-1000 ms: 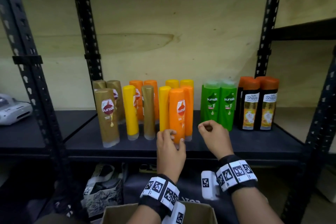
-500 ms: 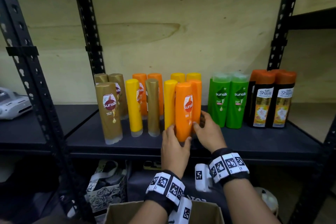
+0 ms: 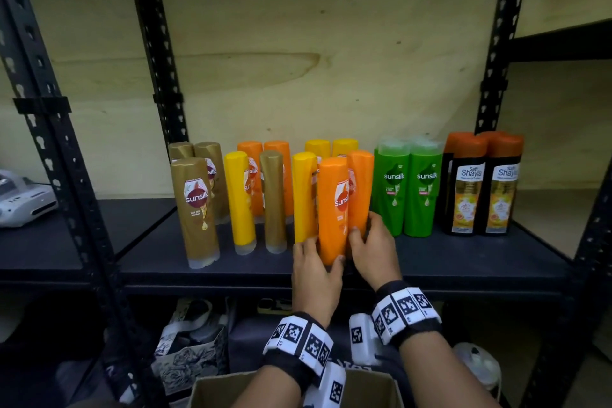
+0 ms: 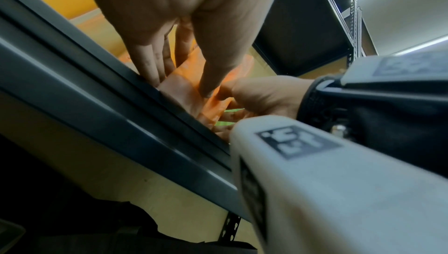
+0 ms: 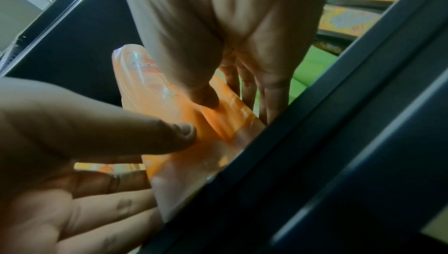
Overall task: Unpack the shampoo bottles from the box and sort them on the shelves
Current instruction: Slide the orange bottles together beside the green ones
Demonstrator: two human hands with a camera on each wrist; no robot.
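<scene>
Two orange Sunsilk bottles stand side by side near the front of the dark shelf (image 3: 463, 262). My left hand (image 3: 318, 254) grips the base of the front orange bottle (image 3: 332, 205), thumb on its right and fingers on its left. My right hand (image 3: 364, 228) holds the lower part of the second orange bottle (image 3: 361, 182) just behind and to the right. In the right wrist view the thumb and fingers (image 5: 269, 101) straddle that bottle (image 5: 227, 118). The left wrist view shows my left hand (image 4: 179, 83) low on an orange bottle (image 4: 186, 95).
On the same shelf stand brown bottles (image 3: 198, 209), yellow bottles (image 3: 240, 199), more orange ones (image 3: 251, 175), green bottles (image 3: 409, 185) and black orange-capped bottles (image 3: 483, 185). An open cardboard box (image 3: 212, 391) lies below my wrists. A white device (image 3: 23, 205) sits far left.
My right hand has moved left from free air in front of the green bottles onto the second orange bottle. My left hand stays at the front orange bottle's base.
</scene>
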